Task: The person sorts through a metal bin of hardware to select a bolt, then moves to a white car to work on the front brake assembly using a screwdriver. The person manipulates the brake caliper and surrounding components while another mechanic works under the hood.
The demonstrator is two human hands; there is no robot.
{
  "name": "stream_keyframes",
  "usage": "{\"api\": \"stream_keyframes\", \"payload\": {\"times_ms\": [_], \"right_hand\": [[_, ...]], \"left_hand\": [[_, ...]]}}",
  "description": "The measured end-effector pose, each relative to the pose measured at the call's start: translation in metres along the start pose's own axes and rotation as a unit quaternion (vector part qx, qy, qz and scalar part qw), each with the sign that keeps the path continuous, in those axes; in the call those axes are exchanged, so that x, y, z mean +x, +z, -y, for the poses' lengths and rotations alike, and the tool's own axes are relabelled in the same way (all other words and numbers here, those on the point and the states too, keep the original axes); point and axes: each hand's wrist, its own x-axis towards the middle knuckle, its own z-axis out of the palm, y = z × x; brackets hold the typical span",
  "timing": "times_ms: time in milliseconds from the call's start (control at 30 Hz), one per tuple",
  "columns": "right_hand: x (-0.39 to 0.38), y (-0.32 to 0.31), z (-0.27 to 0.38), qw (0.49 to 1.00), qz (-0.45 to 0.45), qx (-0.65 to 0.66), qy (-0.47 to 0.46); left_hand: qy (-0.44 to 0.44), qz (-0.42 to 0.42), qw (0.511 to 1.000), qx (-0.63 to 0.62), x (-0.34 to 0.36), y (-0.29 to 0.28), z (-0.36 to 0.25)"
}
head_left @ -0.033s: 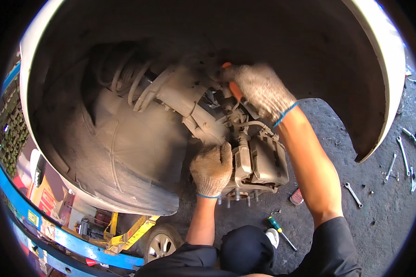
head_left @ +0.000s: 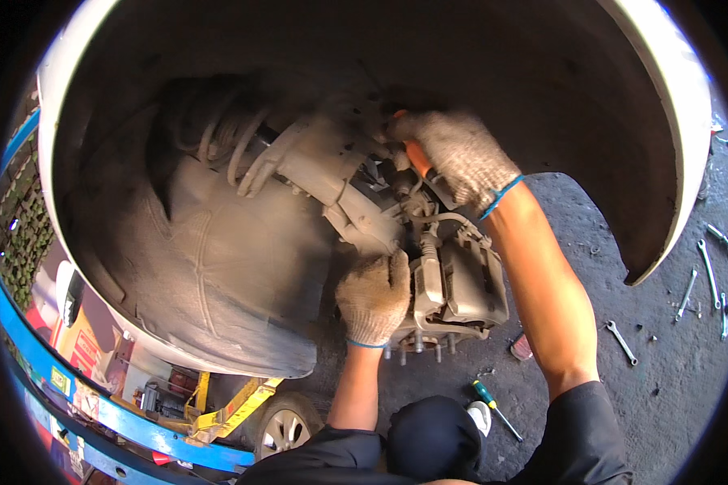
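Inside a car's wheel arch, my right hand (head_left: pixel 459 159), in a grimy knit glove, is closed on an orange-handled tool (head_left: pixel 419 158), its working end hidden among the dusty parts. My left hand (head_left: pixel 374 295), also gloved, is curled against the lower end of the suspension strut (head_left: pixel 345 208), beside the brake caliper (head_left: pixel 473 283); what its fingers hold is unclear. A coil spring (head_left: pixel 239 145) lies up and left of the strut. Wheel studs (head_left: pixel 419 342) stick out below the caliper, and a rubber hose (head_left: pixel 449 218) curves above it.
The fender rim (head_left: pixel 686 162) arches around my arms. A blue lift frame (head_left: pixel 121 416) with a yellow arm (head_left: pixel 234 411) stands lower left, near a tyred wheel (head_left: pixel 287 424). A screwdriver (head_left: pixel 497 408), wrenches (head_left: pixel 708 273) and a red object (head_left: pixel 522 346) lie on the floor. My knee (head_left: pixel 425 436) is below.
The view has shifted very slightly, with both gloved hands a little farther right in it. Their grips look unchanged.
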Motion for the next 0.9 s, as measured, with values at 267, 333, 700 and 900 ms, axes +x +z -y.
{"api": "stream_keyframes", "payload": {"times_ms": [267,333,700,900], "right_hand": [[-0.006,-0.01,0.027,0.926,-0.011,0.346,0.153],[-0.013,-0.013,0.037,0.885,-0.002,0.459,0.071],[-0.011,-0.017,0.056,0.932,-0.061,0.352,-0.056],[-0.02,-0.022,0.056,0.924,0.022,0.375,0.065]], "left_hand": [[-0.035,0.014,0.998,-0.048,0.001,-0.005,-0.003],[-0.097,0.022,0.99,-0.103,-0.001,-0.004,-0.004],[-0.018,0.032,0.999,0.029,-0.002,-0.003,-0.004],[-0.058,0.002,0.996,-0.071,-0.002,-0.007,-0.006]]}}
